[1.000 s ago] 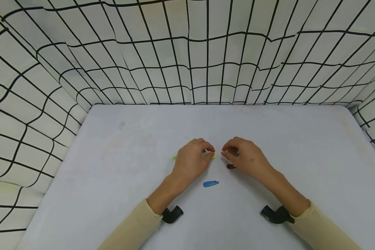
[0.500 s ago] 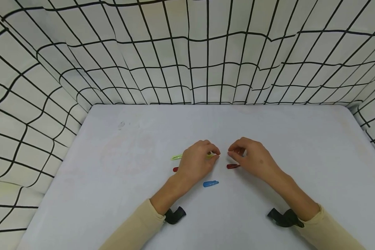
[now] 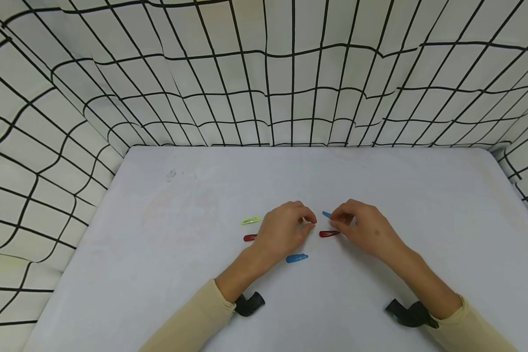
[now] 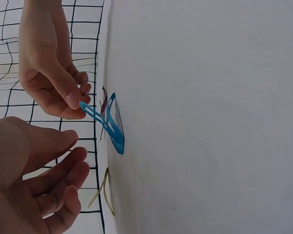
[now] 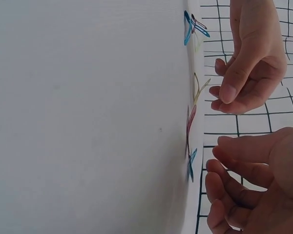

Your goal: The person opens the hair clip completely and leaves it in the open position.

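Several snap hair clips lie spread on a white table. My left hand point(image 3: 287, 227) hovers over them, thumb and fingers bent but apart, with nothing between them. Behind its fingers is a yellow hair clip point(image 5: 197, 91), mostly hidden in the head view. My right hand point(image 3: 366, 226) is likewise loosely bent and holds nothing, just above a blue hair clip point(image 3: 326, 214) and a dark red hair clip point(image 3: 328, 234). Left of my left hand lie a light green hair clip point(image 3: 250, 220) and a red hair clip point(image 3: 249, 238), partly covered. Closer to me rests another blue hair clip point(image 3: 297, 258).
The white table point(image 3: 180, 274) runs back to a white wall covered by black grid netting point(image 3: 290, 98), which also rises at both sides. Black curved camera mounts point(image 3: 250, 304) stick out beneath both wrists.
Both hands have shifted right and slightly toward me, the right one farther. This uncovers the red clip and green clip on the left and the far blue clip. The clips appear to stay put.
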A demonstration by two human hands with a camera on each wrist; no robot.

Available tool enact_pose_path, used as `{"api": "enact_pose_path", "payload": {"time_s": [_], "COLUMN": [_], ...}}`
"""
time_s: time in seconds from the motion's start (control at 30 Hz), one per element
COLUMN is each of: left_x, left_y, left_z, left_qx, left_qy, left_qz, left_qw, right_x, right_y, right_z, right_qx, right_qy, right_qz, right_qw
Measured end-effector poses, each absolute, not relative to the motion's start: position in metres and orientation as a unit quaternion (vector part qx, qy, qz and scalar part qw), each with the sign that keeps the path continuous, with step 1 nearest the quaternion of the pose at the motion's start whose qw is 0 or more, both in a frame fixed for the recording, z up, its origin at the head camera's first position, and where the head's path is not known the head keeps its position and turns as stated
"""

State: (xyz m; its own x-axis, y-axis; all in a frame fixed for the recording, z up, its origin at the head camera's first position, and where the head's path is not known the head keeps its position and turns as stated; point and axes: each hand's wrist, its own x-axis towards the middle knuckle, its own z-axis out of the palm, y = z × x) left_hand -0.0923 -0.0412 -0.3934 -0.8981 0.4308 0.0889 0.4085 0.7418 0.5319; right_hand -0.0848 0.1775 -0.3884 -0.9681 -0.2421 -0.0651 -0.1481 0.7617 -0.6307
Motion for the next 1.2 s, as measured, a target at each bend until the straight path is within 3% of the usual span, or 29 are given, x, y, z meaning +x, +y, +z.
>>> {"api": "enact_pose_path", "payload": {"time_s": [0.6,1.2], "left_x": [-0.089,-0.089], "left_y": [-0.035,-0.032], "left_z": [-0.395,-0.397], "left_qx": [0.246,0.241], "left_qy": [0.926,0.927], "left_qz": [0.279,0.274], "left_qw": [0.067,0.093], "right_x": [-0.078,-0.08], "right_y": [0.185,0.182], "right_z": [-0.396,-0.399], "right_qx": [-0.14,-0.13], "right_qy": [0.937,0.943], "right_qz": [-0.315,-0.294], "right_qw": [0.062,0.09]}}
